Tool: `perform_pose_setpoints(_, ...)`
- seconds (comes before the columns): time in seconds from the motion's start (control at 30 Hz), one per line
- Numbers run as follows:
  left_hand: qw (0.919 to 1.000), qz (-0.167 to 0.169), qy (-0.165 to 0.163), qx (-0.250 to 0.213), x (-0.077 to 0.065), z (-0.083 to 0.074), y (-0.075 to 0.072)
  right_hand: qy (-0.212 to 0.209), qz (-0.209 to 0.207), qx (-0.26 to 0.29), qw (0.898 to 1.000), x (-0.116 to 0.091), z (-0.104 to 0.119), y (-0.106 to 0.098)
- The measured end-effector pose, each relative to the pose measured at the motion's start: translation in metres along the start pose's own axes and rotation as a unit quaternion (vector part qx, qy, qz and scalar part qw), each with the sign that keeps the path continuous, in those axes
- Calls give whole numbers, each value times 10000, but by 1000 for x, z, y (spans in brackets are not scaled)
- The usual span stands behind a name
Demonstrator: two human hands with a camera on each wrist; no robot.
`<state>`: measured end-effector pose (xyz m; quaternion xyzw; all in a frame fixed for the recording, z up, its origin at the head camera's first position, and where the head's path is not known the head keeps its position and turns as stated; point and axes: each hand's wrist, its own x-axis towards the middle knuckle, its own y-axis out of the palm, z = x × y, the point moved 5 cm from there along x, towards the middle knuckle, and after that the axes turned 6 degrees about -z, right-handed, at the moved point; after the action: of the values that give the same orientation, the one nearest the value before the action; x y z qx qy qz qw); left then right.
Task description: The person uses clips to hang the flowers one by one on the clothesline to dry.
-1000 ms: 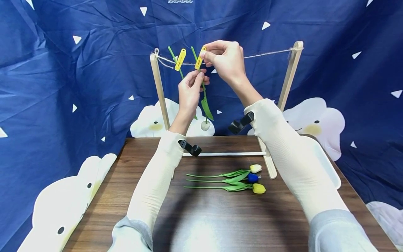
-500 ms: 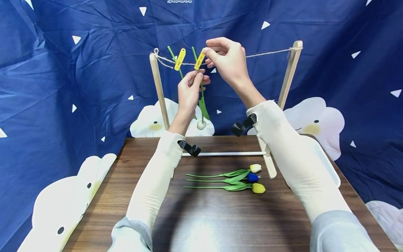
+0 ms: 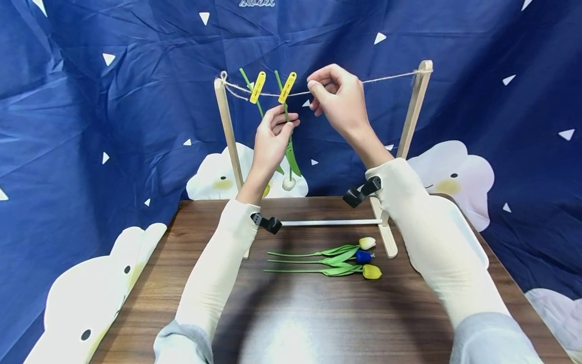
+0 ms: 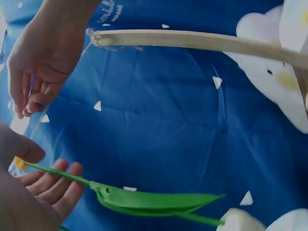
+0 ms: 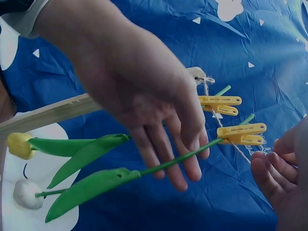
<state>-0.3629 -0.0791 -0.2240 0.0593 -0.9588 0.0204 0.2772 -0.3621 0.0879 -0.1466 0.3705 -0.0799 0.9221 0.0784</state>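
Note:
A white artificial tulip (image 5: 29,193) hangs head down, its green stem clipped to the string (image 3: 386,78) by a yellow clothespin (image 3: 287,88). My left hand (image 3: 270,139) is just below that clothespin; in the left wrist view its thumb stands apart from the fingers, and the stem runs across them. To the right of the clothespin, my right hand (image 3: 338,98) is up beside the string, fingers loosely bent with nothing held. A second clothespin (image 3: 257,87) to the left holds a yellow tulip (image 5: 20,145), partly hidden behind my left hand in the head view.
Wooden posts (image 3: 414,111) carry the string, with a white rod (image 3: 332,222) low between them. On the table (image 3: 318,318) lie a white tulip (image 3: 367,243), a blue tulip (image 3: 363,257) and a yellow tulip (image 3: 372,272). A white tray (image 3: 470,235) is partly behind my right sleeve.
My right hand has let go of the clothespin and moved right and slightly down. My left thumb and fingers have loosened from the white tulip's stem, which hangs from the string.

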Motion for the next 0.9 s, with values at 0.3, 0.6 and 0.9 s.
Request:
perform_pose_setpoints(0.3, 9754, -114, 812, 2045, -30, -19, -9, -157, 222, -402, 9988, -13, -9, -21)
perform_pose_setpoints(0.6, 9672, 20, 1223, 2226, -56, -18, -21, -43, 342, -745, 9966, -28, -28, -53)
perform_pose_setpoints(0.9, 9626, 385, 1146, 2423, -80, 2, -46, 119, 496, -1232, 9911, -47, -60, -92)
